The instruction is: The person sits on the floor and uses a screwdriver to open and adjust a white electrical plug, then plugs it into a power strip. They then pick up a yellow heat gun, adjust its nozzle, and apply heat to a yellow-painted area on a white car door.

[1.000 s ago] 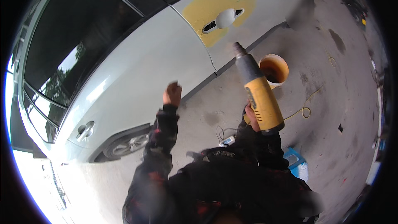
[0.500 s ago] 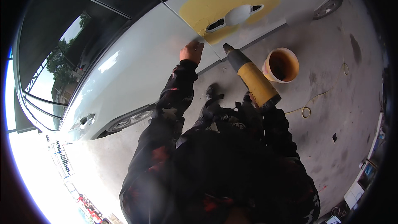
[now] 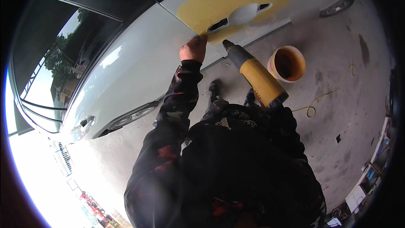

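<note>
My left hand (image 3: 194,50) is closed, its fingers bent against the pale car door by the seam, at the lower left edge of a yellow filler patch (image 3: 219,1). Whatever the fingers may hold is hidden. A yellow and black heat gun (image 3: 261,81) hangs in the air to the right, its dark nozzle aimed up and left at the door just below the patch. My right arm reaches to the gun's rear; the gun's body hides the right hand that grips it. Within the patch, the door handle recess (image 3: 242,15) has dark openings at both ends.
An orange-stained bucket (image 3: 287,63) stands on the concrete floor (image 3: 333,114) just right of the heat gun. A thin yellow cord (image 3: 331,94) curls across the floor. The car's wheel (image 3: 130,117) shows at lower left. Boxes and odds and ends (image 3: 358,194) line the right edge.
My left hand has moved slightly up, its fingers now at the edge of the yellow filler. The heat gun's nozzle has shifted a little up and left.
</note>
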The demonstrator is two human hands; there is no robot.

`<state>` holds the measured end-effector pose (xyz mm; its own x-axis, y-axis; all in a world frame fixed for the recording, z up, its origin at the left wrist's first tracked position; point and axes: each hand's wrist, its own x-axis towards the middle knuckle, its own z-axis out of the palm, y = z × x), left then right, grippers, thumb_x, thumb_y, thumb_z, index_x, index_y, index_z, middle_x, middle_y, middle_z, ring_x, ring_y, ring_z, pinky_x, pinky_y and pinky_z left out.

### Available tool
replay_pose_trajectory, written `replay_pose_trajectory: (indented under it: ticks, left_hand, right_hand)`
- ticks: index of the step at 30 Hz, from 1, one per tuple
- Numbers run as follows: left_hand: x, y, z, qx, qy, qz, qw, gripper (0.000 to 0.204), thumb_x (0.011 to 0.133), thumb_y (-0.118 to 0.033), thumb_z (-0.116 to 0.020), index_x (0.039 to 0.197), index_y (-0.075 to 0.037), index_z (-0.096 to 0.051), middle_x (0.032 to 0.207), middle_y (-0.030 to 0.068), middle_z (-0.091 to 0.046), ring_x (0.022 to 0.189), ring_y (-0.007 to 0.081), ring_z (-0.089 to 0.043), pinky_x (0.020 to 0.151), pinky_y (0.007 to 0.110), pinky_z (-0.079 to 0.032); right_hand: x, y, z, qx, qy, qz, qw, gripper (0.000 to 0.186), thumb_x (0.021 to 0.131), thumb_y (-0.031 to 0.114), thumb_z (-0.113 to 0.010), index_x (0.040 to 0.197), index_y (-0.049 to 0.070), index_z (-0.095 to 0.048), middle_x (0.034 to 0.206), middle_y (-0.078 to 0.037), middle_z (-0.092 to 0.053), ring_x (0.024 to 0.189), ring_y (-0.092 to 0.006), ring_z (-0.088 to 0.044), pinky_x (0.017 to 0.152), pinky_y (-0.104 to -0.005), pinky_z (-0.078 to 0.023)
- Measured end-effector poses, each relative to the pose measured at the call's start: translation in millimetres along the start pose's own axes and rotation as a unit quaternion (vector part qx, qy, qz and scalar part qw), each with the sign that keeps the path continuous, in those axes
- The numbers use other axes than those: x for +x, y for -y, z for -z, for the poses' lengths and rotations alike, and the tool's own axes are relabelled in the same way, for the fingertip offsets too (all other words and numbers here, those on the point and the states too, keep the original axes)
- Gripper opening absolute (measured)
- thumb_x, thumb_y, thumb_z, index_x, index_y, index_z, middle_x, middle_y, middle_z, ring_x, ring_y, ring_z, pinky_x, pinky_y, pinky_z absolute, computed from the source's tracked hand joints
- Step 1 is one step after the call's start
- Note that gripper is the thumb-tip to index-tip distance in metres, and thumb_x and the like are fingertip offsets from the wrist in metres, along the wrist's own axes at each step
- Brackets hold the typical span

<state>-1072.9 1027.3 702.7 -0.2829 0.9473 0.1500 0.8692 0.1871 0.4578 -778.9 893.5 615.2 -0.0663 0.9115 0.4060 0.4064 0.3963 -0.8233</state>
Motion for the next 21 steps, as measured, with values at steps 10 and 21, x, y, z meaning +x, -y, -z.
replay_pose_trajectory:
  ticks: [10, 21]
  left_hand:
    - [4.5, 4.6, 5.5, -0.028, -0.037, -0.020, 0.999, 0.037, 0.086, -0.044, -0.056, 0.075, -0.011, -0.067, 0.071, 0.0128, -0.064, 0.071, 0.0343, -0.063, 0.063, 0.042, -0.050]
    - [8.6, -22.3, 68.9, 0.087, -0.293, -0.308, 0.901, 0.031, 0.076, -0.025, -0.074, 0.103, -0.014, -0.063, 0.100, 0.0046, -0.060, 0.100, 0.0271, -0.056, 0.082, 0.040, -0.045]
  right_hand:
    - [18.8, 17.1, 10.2, 0.017, -0.019, -0.002, 1.000, 0.032, 0.070, 0.014, -0.077, 0.099, 0.007, -0.066, 0.084, -0.006, -0.067, 0.080, -0.0220, -0.065, 0.069, -0.0331, -0.052]
    - [58.2, -5.5, 23.9, -0.089, -0.212, 0.382, 0.895, 0.013, 0.065, 0.011, -0.078, 0.075, 0.010, -0.071, 0.071, 0.001, -0.066, 0.067, -0.0167, -0.064, 0.064, -0.0304, -0.052]
